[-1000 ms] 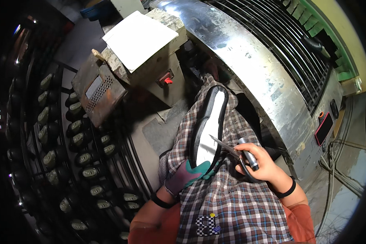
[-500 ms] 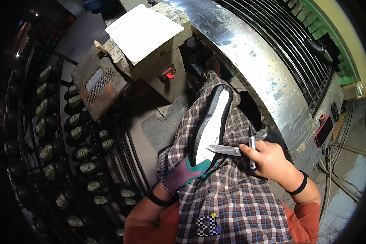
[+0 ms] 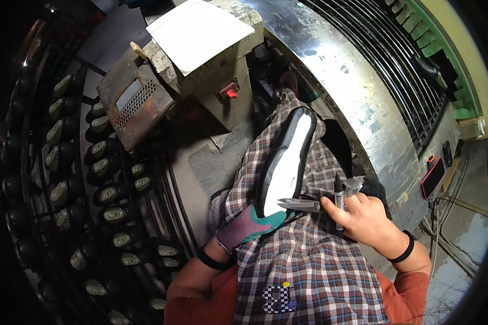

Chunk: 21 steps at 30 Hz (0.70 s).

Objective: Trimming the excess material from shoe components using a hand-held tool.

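Observation:
A black shoe upper (image 3: 270, 157) with a white underside (image 3: 288, 165) lies lengthwise on the checked apron over my lap, sole side up. My left hand (image 3: 249, 226), in a purple and teal glove, is closed round its near end, thumb on the rim. In my bare right hand (image 3: 363, 219) is a pair of metal scissors (image 3: 303, 205), their blade tips over the white underside near my left thumb. Whether the tips touch it I cannot tell. A silver pen-like marker with a dark tip (image 3: 339, 200) stands up between the fingers of that same hand.
Racks of dark shoes (image 3: 114, 214) fill the left side. Ahead stands a worn machine stand with a red switch (image 3: 231, 94) and white papers (image 3: 198, 35) on top. To the right runs a metal bench (image 3: 358, 81) with a roller conveyor (image 3: 385, 59); a phone (image 3: 432, 177) is at its side.
The view has shifted slightly. The scissors tips lie closer to the near end of the white underside, and the blades look slightly parted. Both hands keep their hold.

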Each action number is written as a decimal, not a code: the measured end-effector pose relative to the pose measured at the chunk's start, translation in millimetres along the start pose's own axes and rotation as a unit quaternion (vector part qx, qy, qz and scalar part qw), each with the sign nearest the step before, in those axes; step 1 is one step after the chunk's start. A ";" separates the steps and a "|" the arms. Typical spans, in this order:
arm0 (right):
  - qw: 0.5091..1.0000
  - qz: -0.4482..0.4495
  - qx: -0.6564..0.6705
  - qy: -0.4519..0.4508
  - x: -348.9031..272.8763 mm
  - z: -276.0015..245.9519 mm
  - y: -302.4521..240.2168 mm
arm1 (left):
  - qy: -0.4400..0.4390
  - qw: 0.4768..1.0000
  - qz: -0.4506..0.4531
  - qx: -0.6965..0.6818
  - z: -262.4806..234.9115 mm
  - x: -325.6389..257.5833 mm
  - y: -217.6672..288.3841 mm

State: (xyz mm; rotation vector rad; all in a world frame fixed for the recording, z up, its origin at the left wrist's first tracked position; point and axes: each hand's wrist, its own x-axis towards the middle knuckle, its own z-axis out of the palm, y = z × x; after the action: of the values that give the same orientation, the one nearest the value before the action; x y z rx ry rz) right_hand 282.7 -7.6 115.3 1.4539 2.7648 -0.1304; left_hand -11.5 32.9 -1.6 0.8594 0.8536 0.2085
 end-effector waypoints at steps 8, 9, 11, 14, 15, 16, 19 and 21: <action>0.999 -0.020 -0.025 -0.025 6.7 -7.2 -0.9 | -0.006 0.998 0.037 -0.052 5.0 0.4 -1.5; 0.998 -0.007 0.052 -0.024 13.3 -3.4 2.4 | 0.001 0.998 0.034 -0.056 1.4 0.0 -8.8; 0.966 0.071 0.247 0.044 14.9 29.1 -5.8 | -0.013 0.991 0.043 -0.130 0.4 3.1 -13.2; 0.892 0.119 0.423 0.105 27.2 58.3 -17.8 | -0.023 0.988 0.023 -0.148 7.9 -1.6 -2.2; 0.862 0.118 0.462 0.173 30.8 70.6 -18.1 | -0.024 0.990 0.032 -0.138 6.0 -3.3 -1.3; 0.818 0.167 0.516 0.189 30.1 70.9 -18.3 | -0.026 0.991 0.041 -0.127 3.7 -5.2 -0.2; 0.536 0.360 0.723 0.246 18.1 76.4 1.7 | -0.049 0.992 0.096 0.067 -3.6 -14.0 24.1; 0.387 0.306 0.825 0.276 15.4 78.6 28.0 | -0.071 0.946 0.167 0.268 -12.0 -16.1 44.5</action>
State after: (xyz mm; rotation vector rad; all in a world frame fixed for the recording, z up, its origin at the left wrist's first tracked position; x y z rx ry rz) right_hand 295.1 14.5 34.3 2.6390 0.9466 -3.4670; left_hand -23.6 61.3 36.3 1.5144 0.6295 0.2094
